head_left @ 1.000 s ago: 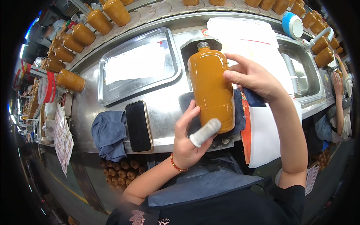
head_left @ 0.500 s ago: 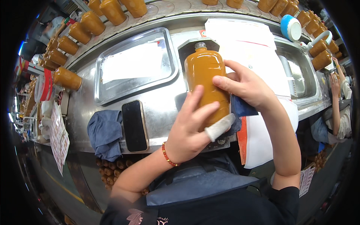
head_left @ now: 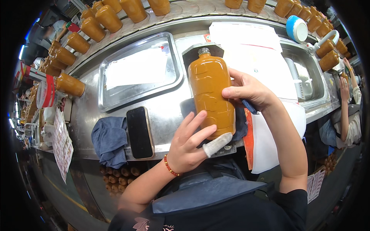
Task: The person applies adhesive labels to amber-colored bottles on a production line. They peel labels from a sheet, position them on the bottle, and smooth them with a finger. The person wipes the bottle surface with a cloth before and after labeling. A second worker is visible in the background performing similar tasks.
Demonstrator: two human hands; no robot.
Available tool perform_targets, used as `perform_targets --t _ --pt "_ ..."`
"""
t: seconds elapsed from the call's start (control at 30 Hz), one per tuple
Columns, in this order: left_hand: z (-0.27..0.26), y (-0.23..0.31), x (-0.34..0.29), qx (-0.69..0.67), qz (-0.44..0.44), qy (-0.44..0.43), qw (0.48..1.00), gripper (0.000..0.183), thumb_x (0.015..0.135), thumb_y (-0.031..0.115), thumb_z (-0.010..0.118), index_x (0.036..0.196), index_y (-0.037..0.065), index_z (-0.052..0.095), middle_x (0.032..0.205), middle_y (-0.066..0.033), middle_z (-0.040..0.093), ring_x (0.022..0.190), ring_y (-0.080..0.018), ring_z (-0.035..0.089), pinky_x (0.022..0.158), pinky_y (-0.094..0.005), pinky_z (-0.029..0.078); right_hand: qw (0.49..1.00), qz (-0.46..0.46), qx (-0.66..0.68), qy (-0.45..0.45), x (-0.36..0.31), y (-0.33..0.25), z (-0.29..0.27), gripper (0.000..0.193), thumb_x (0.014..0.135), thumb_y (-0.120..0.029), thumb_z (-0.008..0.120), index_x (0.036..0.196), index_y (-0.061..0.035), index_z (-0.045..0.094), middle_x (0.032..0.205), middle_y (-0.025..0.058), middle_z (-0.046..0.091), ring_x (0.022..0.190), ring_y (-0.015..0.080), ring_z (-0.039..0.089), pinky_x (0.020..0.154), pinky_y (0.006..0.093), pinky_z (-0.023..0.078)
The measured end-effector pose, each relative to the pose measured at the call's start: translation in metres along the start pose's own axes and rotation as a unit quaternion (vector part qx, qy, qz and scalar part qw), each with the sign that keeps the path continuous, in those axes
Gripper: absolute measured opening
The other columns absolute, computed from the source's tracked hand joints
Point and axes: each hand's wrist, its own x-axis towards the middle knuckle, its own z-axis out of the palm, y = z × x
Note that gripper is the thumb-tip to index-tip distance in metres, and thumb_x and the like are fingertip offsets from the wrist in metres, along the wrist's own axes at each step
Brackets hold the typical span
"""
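A glossy amber-brown bottle [head_left: 212, 86] with a bare clear neck lies in front of me, its neck pointing away and its front facing up. My left hand [head_left: 189, 148] grips its lower end, fingertips on the left side and a white finger cover [head_left: 217, 145] across the base. At the bottle's right edge, my right hand [head_left: 252, 90] holds it with the thumb on top; the other fingers are partly hidden behind it. A dark blue cloth [head_left: 250, 107] shows beneath the right hand. Under the bottle's neck sits a grey angular metal rest [head_left: 217, 50].
Left of the bottle are a steel tray [head_left: 103, 90] with white paper, a phone [head_left: 139, 133] and a crumpled blue cloth [head_left: 109, 140]. White sheets [head_left: 266, 69] and a sink [head_left: 318, 82] are at right. Brown bottles [head_left: 133, 9] line the far conveyor [head_left: 196, 8]. A co-worker's arm [head_left: 345, 111] shows far right.
The bottle's lower end has dropped slightly toward me. Both hands have moved down with it, and less of the cloth by my right hand shows. Conveyor bottles have shifted right at the far left.
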Motion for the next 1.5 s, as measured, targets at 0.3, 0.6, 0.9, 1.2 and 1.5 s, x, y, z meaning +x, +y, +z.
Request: perform_targets --t 0.3,0.6,0.9,1.2,1.5 --pt "0.017 0.011 0.013 -0.133 -0.158 0.100 0.973 0.030 0.083 0.001 0.081 0.110 0.012 0.076 0.143 -0.0114 0.044 0.148 -0.0439 0.033 0.121 -0.0489 0.035 0.968 -0.044 -0.211 0.129 -0.022 -0.021 0.012 0.088 0.087 -0.041 0.082 0.150 0.0060 0.042 0.101 0.0200 0.073 0.090 0.0178 0.069 0.076 0.0277 0.054" --pt "0.001 0.000 -0.014 0.001 -0.004 0.016 1.000 0.032 0.083 0.008 0.074 0.114 0.014 0.078 0.133 -0.0104 0.058 0.139 -0.0462 0.047 0.114 -0.0573 0.042 0.998 -0.021 -0.052 0.024 0.004 0.004 0.006 0.088 0.079 -0.038 0.088 0.144 0.0052 0.047 0.120 0.0159 0.069 0.104 0.0225 0.069 0.095 0.0322 0.054" --pt "-0.006 0.000 0.036 0.009 0.057 -0.045 0.997 0.035 0.073 0.010 0.074 0.108 0.011 0.077 0.134 -0.0096 0.057 0.140 -0.0437 0.047 0.114 -0.0593 0.042 0.966 -0.021 -0.224 0.124 -0.005 -0.010 0.024 0.087 0.081 -0.048 0.084 0.140 0.0077 0.050 0.107 0.0202 0.073 0.103 0.0201 0.070 0.086 0.0306 0.055" --pt "0.013 0.005 -0.016 -0.090 -0.064 0.077 0.991 0.036 0.084 0.000 0.077 0.118 0.009 0.074 0.139 -0.0140 0.050 0.137 -0.0449 0.050 0.114 -0.0529 0.043 0.999 -0.001 -0.051 0.019 0.002 0.003 -0.001 0.091 0.081 -0.055 0.084 0.146 -0.0004 0.050 0.100 0.0065 0.067 0.087 0.0106 0.059 0.076 0.0251 0.047" --pt "-0.008 -0.014 0.018 0.070 0.110 -0.042 0.990 0.033 0.082 0.021 0.072 0.114 0.017 0.078 0.136 -0.0109 0.056 0.138 -0.0438 0.049 0.115 -0.0618 0.037 0.988 -0.005 -0.128 0.090 0.001 -0.011 0.026 0.077 0.081 -0.046 0.084 0.133 0.0037 0.057 0.109 0.0150 0.072 0.096 0.0199 0.070 0.086 0.0304 0.056"
